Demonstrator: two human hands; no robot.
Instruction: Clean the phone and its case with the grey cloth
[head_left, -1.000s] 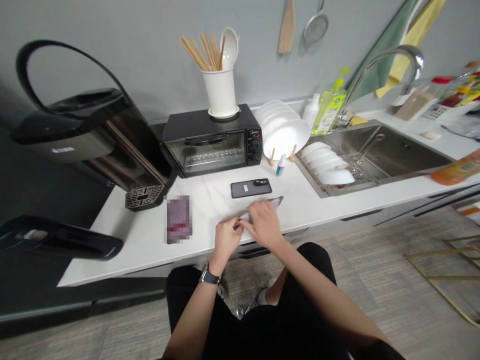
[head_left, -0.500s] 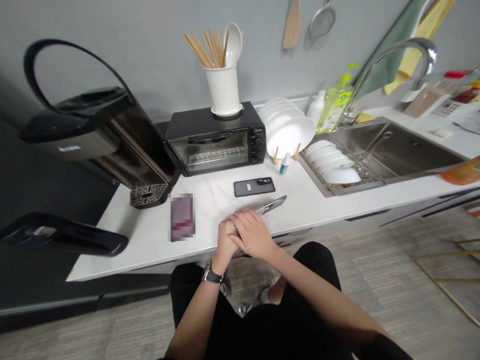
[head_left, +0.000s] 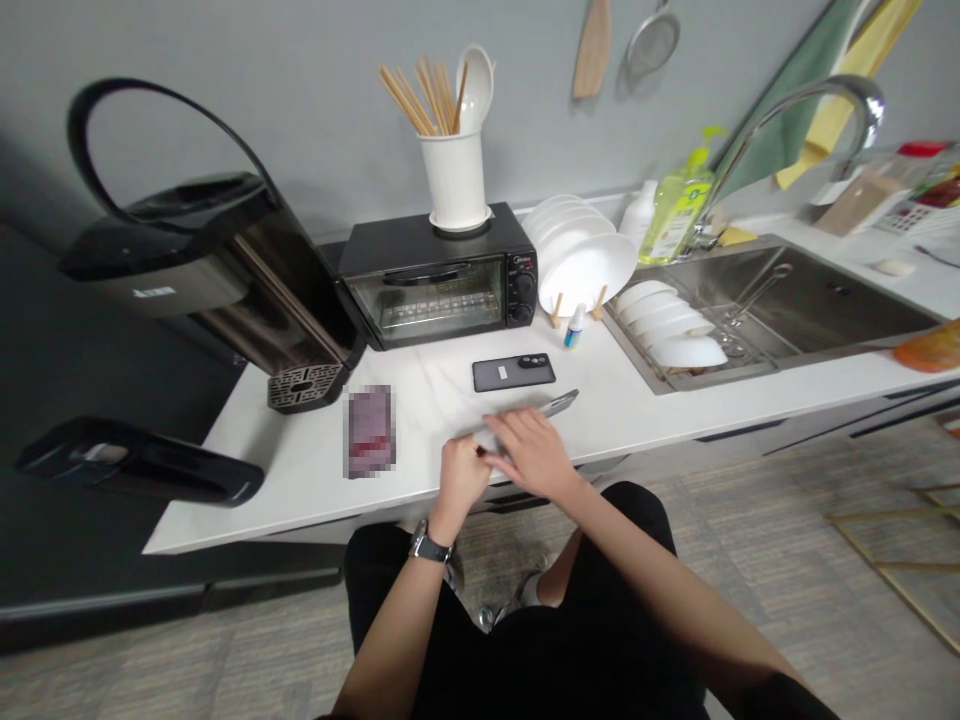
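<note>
My left hand (head_left: 463, 476), with a watch on the wrist, is closed in a fist at the counter's front edge. A long, flat, pale object with a shiny silver end (head_left: 559, 404), looking like a knife, lies at a slant beyond it; its near end seems to be in that fist. Over the object's middle is my right hand (head_left: 536, 455), its fingers stretched out, thumb close to the left fist. A black phone (head_left: 513, 373) lies flat behind them. To the left rests a blurred purple item (head_left: 370, 430).
Behind stand a toaster oven (head_left: 442, 285) with a utensil holder (head_left: 456, 180) on top, white plates (head_left: 589, 268) and a small bottle (head_left: 575, 327). A drinks machine (head_left: 247, 270) stands left, a sink (head_left: 810, 300) right. The counter (head_left: 300, 480) ends just before my legs.
My right hand has slid a little to the right off my left hand, and its fingers have straightened. More of the pale object shows between them. The view has shifted slightly.
</note>
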